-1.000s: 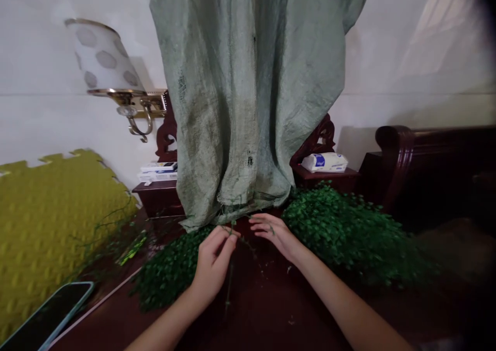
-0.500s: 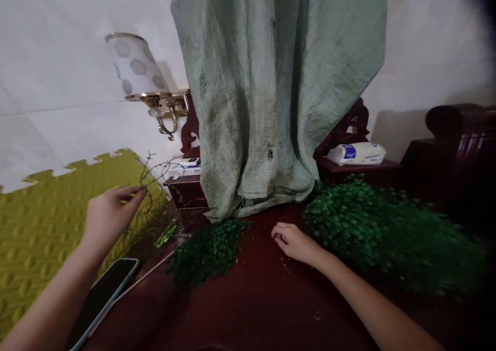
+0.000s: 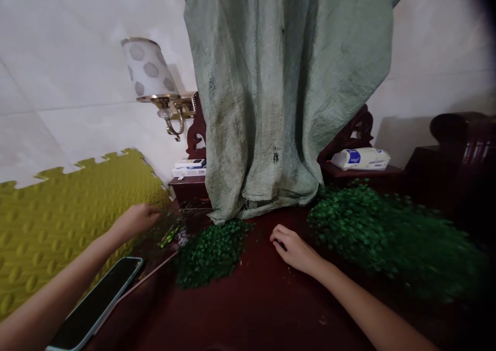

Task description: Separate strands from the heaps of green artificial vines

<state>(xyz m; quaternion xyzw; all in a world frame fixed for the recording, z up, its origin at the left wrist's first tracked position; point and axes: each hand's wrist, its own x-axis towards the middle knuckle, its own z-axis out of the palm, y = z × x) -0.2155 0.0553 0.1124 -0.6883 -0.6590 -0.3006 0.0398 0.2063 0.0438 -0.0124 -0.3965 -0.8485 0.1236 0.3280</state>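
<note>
My left hand (image 3: 135,220) reaches out to the left, over a loose heap of thin bare stems (image 3: 167,228) by the yellow foam mat. Its fingers are blurred and point away from me. My right hand (image 3: 294,249) rests on the dark wooden table (image 3: 251,309) with its fingers curled under, and what lies inside them is hidden. Between my hands sits a small pile of green leaves (image 3: 211,250). A large heap of leafy green sprigs (image 3: 387,232) lies just right of my right hand.
A grey-green cloth sack (image 3: 287,98) hangs down to the table's far edge. A phone (image 3: 96,302) lies face up at the near left. The yellow foam mat (image 3: 58,211) leans at the left, a wall lamp (image 3: 149,75) above it. A tissue pack (image 3: 360,158) sits at the back right.
My left hand carried a bare stem from the middle out to the left and has now dropped low over the stem heap. My right hand curled up and stayed put.
</note>
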